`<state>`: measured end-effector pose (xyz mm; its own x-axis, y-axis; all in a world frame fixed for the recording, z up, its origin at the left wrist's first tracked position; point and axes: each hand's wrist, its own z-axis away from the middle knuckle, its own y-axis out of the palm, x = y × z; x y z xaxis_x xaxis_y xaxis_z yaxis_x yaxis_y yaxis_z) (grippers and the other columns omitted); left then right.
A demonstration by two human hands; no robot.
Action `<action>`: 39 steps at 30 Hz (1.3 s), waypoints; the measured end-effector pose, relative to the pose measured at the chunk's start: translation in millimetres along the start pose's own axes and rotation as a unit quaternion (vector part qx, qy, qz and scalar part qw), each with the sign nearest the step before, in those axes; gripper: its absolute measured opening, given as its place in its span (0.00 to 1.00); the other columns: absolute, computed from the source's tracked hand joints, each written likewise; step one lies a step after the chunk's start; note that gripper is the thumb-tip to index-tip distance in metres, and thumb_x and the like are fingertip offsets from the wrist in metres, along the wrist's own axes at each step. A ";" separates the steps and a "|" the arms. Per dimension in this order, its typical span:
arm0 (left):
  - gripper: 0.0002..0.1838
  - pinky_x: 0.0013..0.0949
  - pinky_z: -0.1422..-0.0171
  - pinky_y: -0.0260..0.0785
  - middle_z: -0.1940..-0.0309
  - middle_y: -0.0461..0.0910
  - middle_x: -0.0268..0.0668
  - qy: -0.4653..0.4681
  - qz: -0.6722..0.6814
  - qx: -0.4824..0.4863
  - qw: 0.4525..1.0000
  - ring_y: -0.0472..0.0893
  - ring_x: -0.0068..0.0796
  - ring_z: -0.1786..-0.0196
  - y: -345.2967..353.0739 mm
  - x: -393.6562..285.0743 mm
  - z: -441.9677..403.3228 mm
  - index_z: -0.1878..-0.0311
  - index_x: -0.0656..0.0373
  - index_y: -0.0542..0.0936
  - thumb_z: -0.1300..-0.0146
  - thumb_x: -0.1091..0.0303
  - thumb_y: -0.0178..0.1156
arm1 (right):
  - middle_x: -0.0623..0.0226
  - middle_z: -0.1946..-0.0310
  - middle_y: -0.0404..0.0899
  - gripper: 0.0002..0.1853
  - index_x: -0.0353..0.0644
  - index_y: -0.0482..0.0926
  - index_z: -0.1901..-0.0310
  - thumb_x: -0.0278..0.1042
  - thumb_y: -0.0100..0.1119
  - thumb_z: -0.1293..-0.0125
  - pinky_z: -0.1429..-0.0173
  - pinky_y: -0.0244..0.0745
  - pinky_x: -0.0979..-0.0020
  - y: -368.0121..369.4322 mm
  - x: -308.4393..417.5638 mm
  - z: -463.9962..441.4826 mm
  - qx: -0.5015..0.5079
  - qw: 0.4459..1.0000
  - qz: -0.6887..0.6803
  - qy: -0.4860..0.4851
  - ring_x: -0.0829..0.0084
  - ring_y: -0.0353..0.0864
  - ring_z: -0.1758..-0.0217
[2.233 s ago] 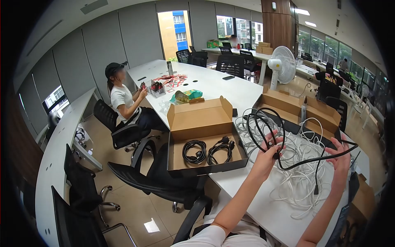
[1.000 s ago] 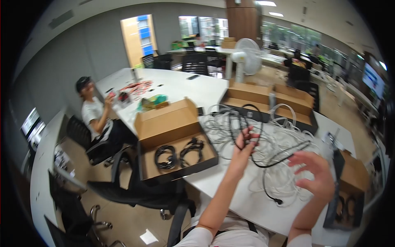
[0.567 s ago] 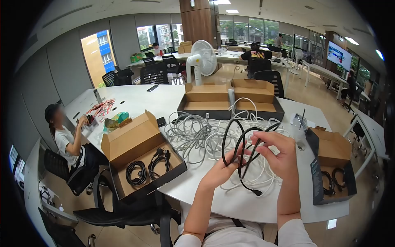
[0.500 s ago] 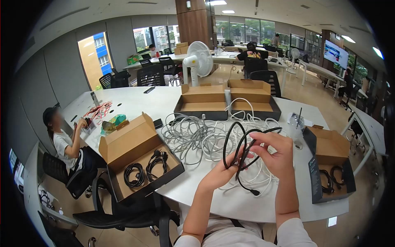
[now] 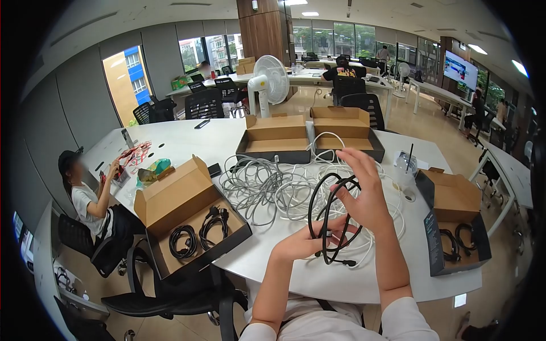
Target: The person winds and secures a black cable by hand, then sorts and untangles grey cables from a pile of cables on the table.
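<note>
A coil of black power cable [image 5: 312, 206] stands upright in front of me above the white table, its loops showing between my hands. At its lower part, my left hand [image 5: 307, 241] is closed around the loops. My right hand [image 5: 371, 196] is beside the coil's upper right, its fingers stretched upward and the thumb apart from them, near or touching the loops. A black plug end [image 5: 348, 263] hangs below the coil. Behind it spreads a tangle of grey cable [image 5: 250, 184] and white cable [image 5: 293, 196].
On the left, an open box [image 5: 170, 199] contains two coiled black cables; another box [image 5: 455, 207] with black coils stands right. Two open boxes [image 5: 276, 139] sit behind the tangle. A plastic cup [image 5: 405, 173], a fan [image 5: 272, 79] and a seated person [image 5: 88, 199] are also here.
My right hand has opened from its pinch on the cable, its fingers now extended upward. The black loops are gathered into a rounder coil, and my left hand remains closed at its lower part.
</note>
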<state>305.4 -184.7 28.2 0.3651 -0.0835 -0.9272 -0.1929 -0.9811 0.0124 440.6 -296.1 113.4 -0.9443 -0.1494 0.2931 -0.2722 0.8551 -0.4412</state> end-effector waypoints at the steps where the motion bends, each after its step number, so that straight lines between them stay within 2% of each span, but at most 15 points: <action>1: 0.37 0.30 0.40 0.69 0.37 0.72 0.37 -0.002 0.006 -0.002 1.000 0.74 0.25 0.47 -0.7 0.9 0.4 0.24 0.54 0.55 0.37 0.80 0.51 | 0.55 0.47 0.77 0.21 0.38 0.78 0.46 0.35 0.67 0.41 0.40 0.70 0.64 2.5 -0.6 -0.3 -0.004 1.000 -0.028 0.000 0.58 0.76 0.44; 4: 0.36 0.33 0.37 0.68 0.35 0.71 0.39 -0.017 0.022 -0.028 0.999 0.73 0.29 0.42 -1.8 4.2 1.1 0.25 0.58 0.58 0.38 0.78 0.52 | 0.56 0.59 0.83 0.18 0.36 0.79 0.49 0.31 0.65 0.40 0.52 0.76 0.66 4.2 -7.8 2.9 0.110 0.977 -0.155 0.101 0.60 0.83 0.57; 5: 0.36 0.36 0.36 0.68 0.35 0.70 0.41 -0.029 0.026 -0.048 0.998 0.73 0.32 0.39 -0.2 4.5 0.2 0.26 0.61 0.59 0.40 0.78 0.53 | 0.55 0.68 0.82 0.13 0.36 0.79 0.53 0.23 0.62 0.41 0.62 0.76 0.69 7.7 -9.4 1.9 0.095 0.989 -0.091 0.062 0.60 0.83 0.68; 10: 0.30 0.36 0.32 0.66 0.33 0.67 0.44 -0.002 0.027 -0.149 0.988 0.71 0.35 0.34 -2.2 -4.0 -6.7 0.29 0.67 0.60 0.32 0.71 0.55 | 0.54 0.72 0.79 0.07 0.36 0.79 0.59 0.20 0.57 0.40 0.64 0.72 0.67 16.5 -17.3 4.8 0.032 0.988 -0.062 0.135 0.62 0.80 0.70; 13: 0.28 0.31 0.41 0.71 0.39 0.73 0.40 0.063 0.080 -0.235 0.967 0.77 0.27 0.44 -8.5 -3.0 -6.9 0.29 0.62 0.62 0.30 0.69 0.56 | 0.55 0.75 0.76 0.02 0.35 0.77 0.64 0.20 0.56 0.38 0.65 0.69 0.67 15.7 -18.1 4.7 0.023 0.992 -0.034 0.117 0.63 0.73 0.73; 15: 0.25 0.28 0.46 0.72 0.48 0.78 0.36 0.086 0.118 -0.219 0.965 0.78 0.22 0.53 -13.0 0.6 -0.9 0.31 0.62 0.65 0.28 0.66 0.55 | 0.53 0.76 0.74 0.02 0.34 0.75 0.65 0.23 0.56 0.35 0.65 0.68 0.68 14.9 -14.0 3.7 0.024 0.994 -0.012 0.108 0.65 0.71 0.74; 18: 0.20 0.23 0.50 0.68 0.61 0.80 0.31 0.059 0.008 -0.192 0.980 0.75 0.18 0.59 -5.6 -8.3 2.2 0.39 0.65 0.71 0.29 0.63 0.55 | 0.58 0.81 0.67 0.11 0.33 0.73 0.68 0.32 0.59 0.32 0.71 0.60 0.68 14.6 -2.5 2.7 0.025 0.996 0.000 0.090 0.69 0.62 0.77; 19: 0.16 0.23 0.52 0.68 0.63 0.79 0.32 0.012 -0.127 -0.211 0.969 0.74 0.18 0.62 -2.7 -13.7 3.9 0.47 0.65 0.73 0.31 0.63 0.57 | 0.60 0.82 0.65 0.13 0.33 0.72 0.69 0.34 0.60 0.32 0.72 0.58 0.68 14.8 0.2 2.9 0.034 0.994 0.014 0.105 0.71 0.60 0.77; 22: 0.14 0.24 0.57 0.69 0.68 0.79 0.32 -0.061 -0.251 -0.190 0.947 0.73 0.17 0.66 3.0 -32.6 8.1 0.52 0.65 0.73 0.32 0.63 0.57 | 0.64 0.84 0.60 0.20 0.33 0.70 0.73 0.41 0.62 0.33 0.74 0.54 0.68 13.2 2.3 5.4 0.047 0.988 0.059 0.137 0.74 0.56 0.79; 24: 0.10 0.24 0.65 0.66 0.75 0.75 0.29 -0.010 -0.170 -0.204 0.964 0.73 0.17 0.71 0.4 -11.8 1.1 0.55 0.64 0.73 0.30 0.66 0.53 | 0.66 0.86 0.58 0.22 0.33 0.69 0.75 0.43 0.64 0.34 0.75 0.52 0.69 12.7 -1.9 6.4 0.045 0.987 0.076 0.135 0.76 0.55 0.79; 26: 0.08 0.24 0.68 0.64 0.77 0.73 0.28 0.071 -0.069 -0.230 0.968 0.72 0.18 0.73 6.1 -8.0 -2.7 0.55 0.62 0.72 0.29 0.67 0.50 | 0.69 0.85 0.60 0.21 0.34 0.69 0.74 0.41 0.65 0.34 0.74 0.53 0.70 13.0 -2.9 6.5 0.048 0.985 0.045 0.160 0.78 0.56 0.78; 32: 0.10 0.20 0.79 0.51 0.81 0.62 0.23 0.061 0.129 -0.221 0.965 0.60 0.12 0.82 0.9 -5.2 -0.5 0.56 0.56 0.70 0.24 0.60 0.46 | 0.72 0.69 0.72 0.10 0.34 0.70 0.56 0.30 0.59 0.32 0.70 0.61 0.77 12.5 -16.7 13.6 0.110 0.967 -0.177 0.149 0.81 0.64 0.73; 33: 0.13 0.20 0.81 0.45 0.82 0.57 0.21 0.062 0.129 -0.251 0.957 0.54 0.10 0.83 -1.3 -4.7 -1.2 0.59 0.54 0.70 0.24 0.55 0.46 | 0.72 0.65 0.73 0.11 0.34 0.70 0.52 0.28 0.57 0.32 0.69 0.63 0.78 9.5 -15.1 14.3 0.135 0.960 -0.206 0.136 0.81 0.66 0.73; 36: 0.15 0.20 0.81 0.44 0.83 0.56 0.20 0.071 0.128 -0.263 0.953 0.51 0.10 0.83 -7.3 -12.5 6.5 0.61 0.53 0.69 0.24 0.53 0.46 | 0.67 0.59 0.75 0.18 0.32 0.68 0.42 0.26 0.55 0.32 0.67 0.68 0.79 -5.5 -5.0 9.9 0.202 0.879 -0.353 0.249 0.81 0.71 0.72; 39: 0.19 0.21 0.82 0.42 0.85 0.56 0.20 0.091 0.100 -0.289 0.948 0.51 0.11 0.84 -4.5 -9.0 2.2 0.66 0.53 0.68 0.24 0.49 0.46 | 0.65 0.61 0.76 0.20 0.30 0.68 0.42 0.30 0.57 0.32 0.75 0.66 0.80 -3.4 -2.7 12.5 0.166 0.872 -0.392 0.242 0.82 0.71 0.77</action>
<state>301.1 -179.1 35.6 0.5349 -0.2560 -0.8052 0.2360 -0.8698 0.4333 441.7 -304.8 103.5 -0.2774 -0.3284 0.9029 -0.9136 0.3810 -0.1421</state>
